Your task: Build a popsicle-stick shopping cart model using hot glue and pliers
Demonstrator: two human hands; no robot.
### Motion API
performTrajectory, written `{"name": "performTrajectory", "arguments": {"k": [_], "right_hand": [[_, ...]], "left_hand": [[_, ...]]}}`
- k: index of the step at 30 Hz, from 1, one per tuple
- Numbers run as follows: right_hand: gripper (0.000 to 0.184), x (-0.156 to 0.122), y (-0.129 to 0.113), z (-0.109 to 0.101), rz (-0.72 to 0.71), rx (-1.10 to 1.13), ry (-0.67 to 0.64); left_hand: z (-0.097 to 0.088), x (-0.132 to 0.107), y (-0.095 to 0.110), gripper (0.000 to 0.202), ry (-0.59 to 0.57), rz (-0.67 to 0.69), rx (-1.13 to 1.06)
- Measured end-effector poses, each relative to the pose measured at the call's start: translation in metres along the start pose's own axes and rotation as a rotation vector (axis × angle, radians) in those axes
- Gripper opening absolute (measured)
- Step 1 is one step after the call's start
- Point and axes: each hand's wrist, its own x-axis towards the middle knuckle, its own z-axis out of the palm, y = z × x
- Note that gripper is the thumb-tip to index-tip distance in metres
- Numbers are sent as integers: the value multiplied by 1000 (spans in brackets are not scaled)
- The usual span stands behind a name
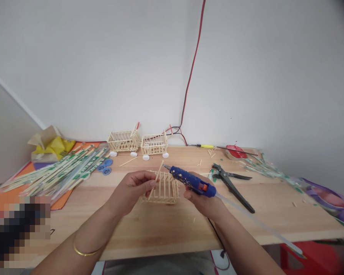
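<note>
My left hand (133, 188) pinches a thin bamboo stick (157, 178) and holds it slanted against a small basket frame of sticks (165, 190) on the wooden table (149, 225). My right hand (202, 199) grips a blue hot glue gun (190, 180). Its nozzle points left at the top of the stick, and a clear glue stick trails out behind it to the right. Both hands are closed.
Two finished stick carts with white wheels (124, 141) (154, 145) stand at the back. A heap of wrapped chopsticks (63, 170) and blue caps (104, 167) lie left. Black cutters (232, 183), a red tape roll (235, 152) and a yellow screwdriver (202, 146) lie right. Red and black wires (192, 72) hang down the wall.
</note>
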Motion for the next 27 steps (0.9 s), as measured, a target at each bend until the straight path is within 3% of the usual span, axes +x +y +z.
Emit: {"name": "performTrajectory", "arguments": {"k": [9,14,20,27], "right_hand": [[31,-2,16,1,20,-13,15],[34,-7,13,1,-55,-4,-136],[44,-8,7,6,-50,31,-200],[39,-3,3,7,-17,27,-147]], "left_hand": [[-6,2,2,18,25,10,-146],[-10,5,4,22,80,-37,-294],[-11,5,5,22,65,-37,-318],[-7,4,4,24,27,-7,-232]]}}
